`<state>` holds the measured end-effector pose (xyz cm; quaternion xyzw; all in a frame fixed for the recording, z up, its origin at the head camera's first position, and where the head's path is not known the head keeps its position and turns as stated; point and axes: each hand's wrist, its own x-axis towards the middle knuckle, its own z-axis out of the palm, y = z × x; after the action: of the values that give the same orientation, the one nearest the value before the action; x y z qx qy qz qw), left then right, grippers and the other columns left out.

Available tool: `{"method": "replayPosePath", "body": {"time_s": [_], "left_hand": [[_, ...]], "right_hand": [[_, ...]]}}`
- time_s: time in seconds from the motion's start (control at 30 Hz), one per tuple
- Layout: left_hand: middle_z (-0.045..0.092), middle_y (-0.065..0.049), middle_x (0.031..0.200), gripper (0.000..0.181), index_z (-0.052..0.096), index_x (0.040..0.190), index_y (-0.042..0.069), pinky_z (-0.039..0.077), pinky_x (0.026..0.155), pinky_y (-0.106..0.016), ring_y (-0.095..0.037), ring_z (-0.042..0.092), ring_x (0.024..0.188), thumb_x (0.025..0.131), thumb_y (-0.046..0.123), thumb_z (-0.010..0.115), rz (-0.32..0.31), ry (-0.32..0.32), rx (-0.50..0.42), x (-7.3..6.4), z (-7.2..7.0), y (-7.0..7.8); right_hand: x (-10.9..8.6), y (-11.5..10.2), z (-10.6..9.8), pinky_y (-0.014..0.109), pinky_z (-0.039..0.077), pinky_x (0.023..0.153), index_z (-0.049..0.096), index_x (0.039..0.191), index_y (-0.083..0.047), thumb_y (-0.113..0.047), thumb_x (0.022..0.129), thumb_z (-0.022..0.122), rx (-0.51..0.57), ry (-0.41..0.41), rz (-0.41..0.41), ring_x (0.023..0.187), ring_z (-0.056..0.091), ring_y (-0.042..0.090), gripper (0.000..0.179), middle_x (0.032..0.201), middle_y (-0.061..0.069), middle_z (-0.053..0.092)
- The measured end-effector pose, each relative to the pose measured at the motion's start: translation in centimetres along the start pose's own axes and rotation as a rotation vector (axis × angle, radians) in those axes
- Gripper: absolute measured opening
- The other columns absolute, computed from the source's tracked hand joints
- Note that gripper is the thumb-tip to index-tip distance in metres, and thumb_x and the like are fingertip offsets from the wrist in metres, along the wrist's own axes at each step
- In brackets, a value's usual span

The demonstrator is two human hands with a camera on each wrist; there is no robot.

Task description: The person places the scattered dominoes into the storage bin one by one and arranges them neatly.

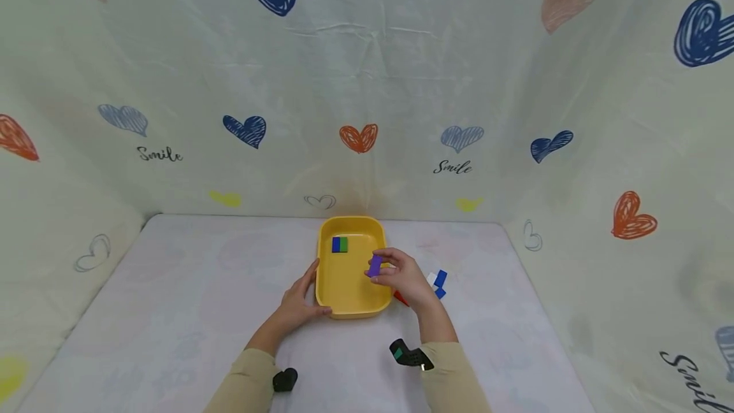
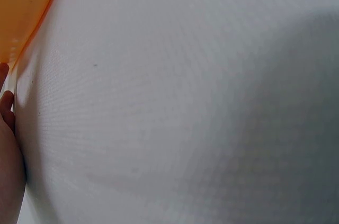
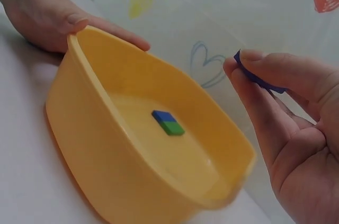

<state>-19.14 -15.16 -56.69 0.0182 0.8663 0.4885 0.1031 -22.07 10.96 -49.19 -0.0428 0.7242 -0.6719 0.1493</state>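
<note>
A yellow tray (image 1: pixel 353 310) stands on the table. My left hand (image 1: pixel 299 298) rests at its near left corner, thumb on the front side and straight fingers along the left side. Above the tray's right part, my right hand (image 1: pixel 404 276) pinches a flat purple block (image 1: pixel 375 266) between thumb and fingers. The right wrist view shows the block (image 3: pixel 257 77) nearly edge-on, apart from the tray. On the tray floor a blue block (image 1: pixel 336 245) and a green block (image 1: pixel 343 245) lie side by side, touching. In the left wrist view only some fingers and a tray wall (image 2: pixel 26 7) show.
Right of the tray lie a red block (image 1: pixel 401 298), partly hidden by the right hand, a white block (image 1: pixel 432 278), a blue block (image 1: pixel 441 278) and another blue block (image 1: pixel 440 293). A heart-printed curtain (image 1: pixel 401 94) hangs behind the white table (image 1: pixel 189 311).
</note>
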Motion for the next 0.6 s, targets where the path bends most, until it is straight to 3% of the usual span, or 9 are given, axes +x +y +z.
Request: {"method": "replayPosePath", "body": {"time_s": [0.2, 0.6], "left_hand": [[0.032, -0.013, 0.155, 0.12, 0.015, 0.157, 0.031, 0.016, 0.107, -0.069, -0.042, 0.02, 0.142, 0.064, 0.048, 0.089, -0.032, -0.001, 0.001, -0.1, 0.3, 0.1], [0.035, -0.011, 0.154, 0.118, 0.016, 0.157, 0.031, 0.019, 0.107, -0.068, -0.04, 0.023, 0.142, 0.065, 0.048, 0.088, -0.023, 0.004, -0.002, 0.0, 0.2, 0.3]], "right_hand": [[1.2, 0.0, 1.0, 0.034, 0.055, 0.085, 0.056, 0.132, -0.005, 0.001, 0.081, 0.077, 0.02, -0.025, 0.005, 0.097, 0.067, 0.026, 0.056, 0.115, 0.014, 0.061], [4.2, -0.1, 2.5, 0.037, 0.053, 0.089, 0.051, 0.136, -0.018, -0.011, 0.081, 0.08, -0.078, -0.034, 0.052, 0.095, 0.067, 0.023, 0.062, 0.111, 0.008, 0.065]]}}
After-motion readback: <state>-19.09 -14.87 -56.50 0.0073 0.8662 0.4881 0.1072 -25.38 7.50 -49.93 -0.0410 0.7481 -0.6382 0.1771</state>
